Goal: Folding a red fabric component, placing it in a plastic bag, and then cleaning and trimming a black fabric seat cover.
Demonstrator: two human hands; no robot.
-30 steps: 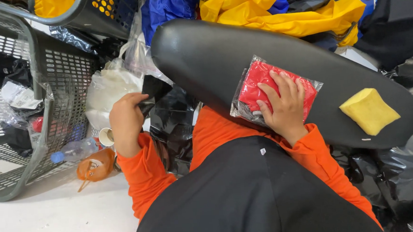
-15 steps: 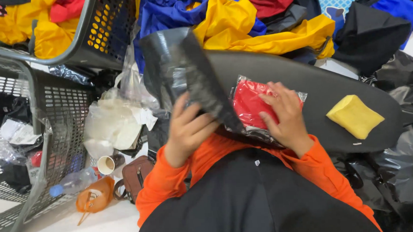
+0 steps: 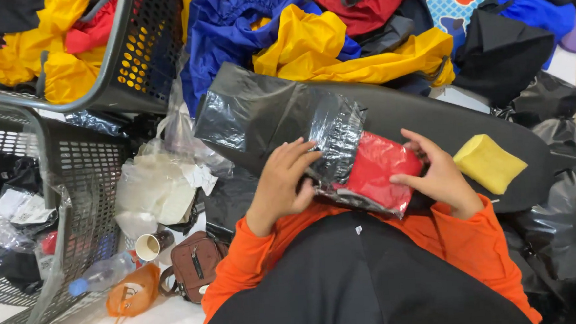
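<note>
A red folded item in a clear plastic packet (image 3: pixel 377 172) lies on a black oval board (image 3: pixel 450 124) across my lap. My right hand (image 3: pixel 436 174) grips the packet's right end. My left hand (image 3: pixel 282 182) holds the mouth of a black plastic bag (image 3: pixel 266 114), whose open end overlaps the packet's left part. A yellow sponge-like block (image 3: pixel 490 163) sits on the board to the right of my right hand.
Grey plastic baskets (image 3: pixel 72 186) stand at the left, one holding yellow and red cloth (image 3: pixel 46 59). Blue, yellow and red garments (image 3: pixel 308 36) are heaped behind the board. Crumpled clear bags, a paper cup (image 3: pixel 148 247), a brown pouch (image 3: pixel 191 265) and a bottle lie lower left. Black bags pile at right.
My left hand came up from the lower left with the black bag and drew its open end over the left part of the red packet. My right hand shifted to the packet's right end.
</note>
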